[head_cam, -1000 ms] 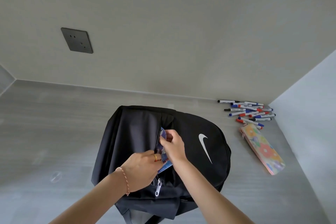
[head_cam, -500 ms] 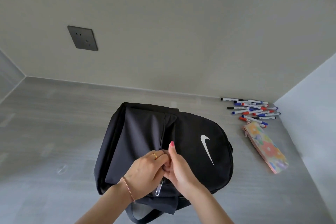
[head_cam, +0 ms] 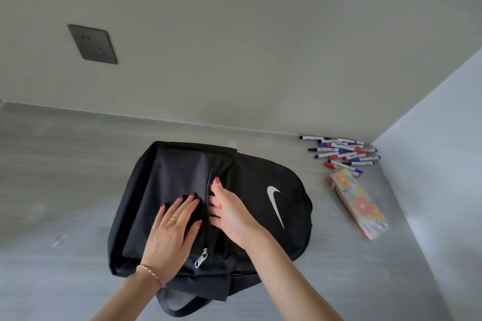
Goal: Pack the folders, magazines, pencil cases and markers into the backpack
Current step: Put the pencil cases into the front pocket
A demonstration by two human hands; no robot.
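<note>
left hand (head_cam: 173, 229) flat on backpack (head_cam: 260, 177), right (head_cam: 232, 212) — apparently — beside

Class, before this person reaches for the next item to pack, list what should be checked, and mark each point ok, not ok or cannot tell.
1. Left hand free, flat on the backpack: ok.
2. Right hand free: ok, fingers at the pocket slit, holding nothing.
3. Zipper pulled far enough for more items: cannot tell.
4. Markers within reach, loose by the wall: ok.
5. Pencil case packed: not ok, it lies on the table.
6. Folders and magazines packed: cannot tell, none in view.
</note>
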